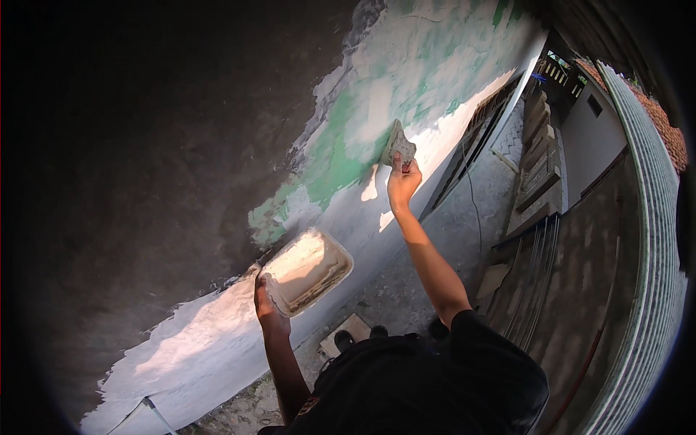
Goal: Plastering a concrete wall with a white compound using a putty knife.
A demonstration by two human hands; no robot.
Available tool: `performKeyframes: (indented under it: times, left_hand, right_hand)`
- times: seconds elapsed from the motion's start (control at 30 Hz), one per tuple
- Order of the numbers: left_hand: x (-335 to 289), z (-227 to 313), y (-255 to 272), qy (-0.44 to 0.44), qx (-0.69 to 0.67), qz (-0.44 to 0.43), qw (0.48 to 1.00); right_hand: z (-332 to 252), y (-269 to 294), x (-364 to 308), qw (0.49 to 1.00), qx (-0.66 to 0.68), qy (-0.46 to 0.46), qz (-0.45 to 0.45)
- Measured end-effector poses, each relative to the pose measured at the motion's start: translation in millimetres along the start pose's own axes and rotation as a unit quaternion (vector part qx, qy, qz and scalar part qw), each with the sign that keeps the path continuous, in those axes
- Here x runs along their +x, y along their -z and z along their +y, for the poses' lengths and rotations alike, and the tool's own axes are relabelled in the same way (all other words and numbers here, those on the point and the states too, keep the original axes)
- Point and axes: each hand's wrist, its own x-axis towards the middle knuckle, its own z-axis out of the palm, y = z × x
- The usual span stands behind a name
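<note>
In my right hand is a putty-smeared putty knife, its blade against or very close to the wall; the contact cannot be told for sure. The thumb lies along the knife and the fingers are closed round it. My left hand grips the left side of a shallow rectangular tray, tilted toward me. Pale putty coats the inside of the tray. Around the knife the wall carries white smears over green paint, with bare dark grey surface further left. Most of the left fingers are hidden behind the tray.
Below lies a concrete floor, with a light board by my feet. A thin cable runs along the ground. To the right are concrete blocks, metal rods and corrugated sheeting. Thin metal tubing shows at lower left.
</note>
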Motion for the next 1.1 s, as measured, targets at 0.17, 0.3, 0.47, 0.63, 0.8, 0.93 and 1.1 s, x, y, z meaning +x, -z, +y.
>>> performKeyframes:
  times: [0.17,0.3,0.47,0.63,0.8,0.93,1.1]
  left_hand:
    - [2,-5,5,0.009,-0.001,0.01,1.0]
    - [0,4,-6,0.017,0.032,0.034,0.999]
    - [-2,6,-5,0.012,0.032,-0.001,0.999]
    - [1,-5,2,0.007,0.025,-0.019,0.999]
    - [2,-3,-15,0.015,0.022,-0.018,0.999]
    - [6,-7,-28,-0.002,0.056,-0.035,0.998]
    - [-1,-14,-36,0.036,0.053,-0.038,0.997]
  right_hand:
    - [-22,-28,-77,0.987,-0.048,0.128,-0.082]
    - [-37,-5,-96,0.986,0.015,0.116,-0.122]
    - [-17,5,-14,0.999,0.028,-0.006,0.044]
    - [-21,-36,-37,0.999,-0.032,0.041,-0.002]
    - [-23,-13,-102,0.994,0.015,0.07,-0.082]
    - [-15,12,-62,0.996,0.048,-0.043,-0.062]
    - [11,6,-13,0.999,-0.03,-0.013,0.036]
